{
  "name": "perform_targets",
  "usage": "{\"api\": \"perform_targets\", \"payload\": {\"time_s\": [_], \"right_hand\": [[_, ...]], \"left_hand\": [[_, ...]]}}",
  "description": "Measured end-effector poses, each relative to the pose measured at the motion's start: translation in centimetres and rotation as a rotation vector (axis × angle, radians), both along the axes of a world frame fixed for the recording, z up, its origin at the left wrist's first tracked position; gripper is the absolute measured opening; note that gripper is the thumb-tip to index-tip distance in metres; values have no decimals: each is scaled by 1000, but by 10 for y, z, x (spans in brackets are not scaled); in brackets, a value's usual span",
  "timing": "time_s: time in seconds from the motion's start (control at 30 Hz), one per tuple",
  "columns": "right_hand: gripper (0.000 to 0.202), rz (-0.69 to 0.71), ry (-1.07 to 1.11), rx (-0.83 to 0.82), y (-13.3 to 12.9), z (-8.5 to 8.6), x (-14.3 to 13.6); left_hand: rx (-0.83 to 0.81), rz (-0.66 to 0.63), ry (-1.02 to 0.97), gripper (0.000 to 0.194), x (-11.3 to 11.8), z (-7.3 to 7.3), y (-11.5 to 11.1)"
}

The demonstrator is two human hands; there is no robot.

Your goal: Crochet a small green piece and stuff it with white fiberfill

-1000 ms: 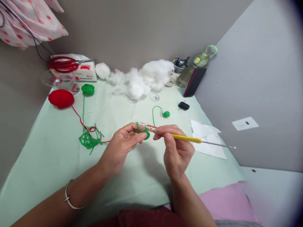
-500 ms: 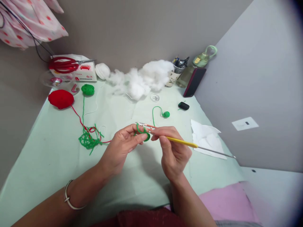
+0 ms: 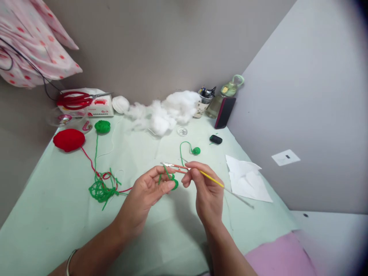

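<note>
Though a rounded green piece (image 3: pixel 196 151) on the table (image 3: pixel 57 203) looks finished, the small green curl (image 3: pixel 175 184) pinched in the left hand (image 3: pixel 146 191) appears barely begun, the right hand (image 3: pixel 209 191) gripping a yellow hook (image 3: pixel 212 179) clear of it, work apparently remaining.

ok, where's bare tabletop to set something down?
Front left: tabletop between the yarn tangle and left forearm. Also between that arm and the right forearm, and right of that, up to the white paper and pink cloth. Crowded: the back edge, red scissors through white stuffing to phone, and mid-table around left hand and right hand.
</note>
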State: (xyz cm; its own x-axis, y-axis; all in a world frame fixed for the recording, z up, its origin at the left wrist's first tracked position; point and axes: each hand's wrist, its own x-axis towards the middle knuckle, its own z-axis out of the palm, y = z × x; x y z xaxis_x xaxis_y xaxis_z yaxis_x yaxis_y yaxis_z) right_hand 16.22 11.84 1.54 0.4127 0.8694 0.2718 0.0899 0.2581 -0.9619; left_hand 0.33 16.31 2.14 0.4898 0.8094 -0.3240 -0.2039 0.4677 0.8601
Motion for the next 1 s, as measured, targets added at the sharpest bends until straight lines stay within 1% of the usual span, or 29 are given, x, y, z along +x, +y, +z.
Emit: {"api": "perform_targets", "payload": {"time_s": [0.07,0.13,0.23,0.33,0.43,0.5,0.6,0.67,0.73,0.83,0.93,1.0], "right_hand": [[11,13,56,-62,0,2,-1],[3,60,76,-125,-2,6,-3],[8,117,18,-168,-4,10,-7],[11,65,-19,-179,-4,11,-7],[14,-10,46,-211,-3,9,-4],[16,-45,84,-221,-1,7,-2],[19,-42,120,-239,0,6,0],[20,-38,120,-253,1,5,0],[20,-47,121,-228,2,2,2],[20,-30,149,-130,2,-3,5],[27,13,113,-16,0,-7,7],[34,13,66,56,-1,-7,7]], "left_hand": [[53,24,7,20,0,-2,-1],[94,30,-9,19,1,-3,-1],[103,14,-53,21,3,-4,-1],[99,-35,-48,22,3,-4,0],[107,-91,9,25,2,-4,2],[72,-113,35,28,1,-4,4],[-11,-150,42,29,1,-4,5],[-40,-147,33,28,0,-3,5],[-47,-123,17,26,0,-3,6],[-45,-86,-8,24,0,-2,7],[-37,-48,-24,23,-1,-2,8],[-36,-21,-20,21,-1,-3,8]]}}
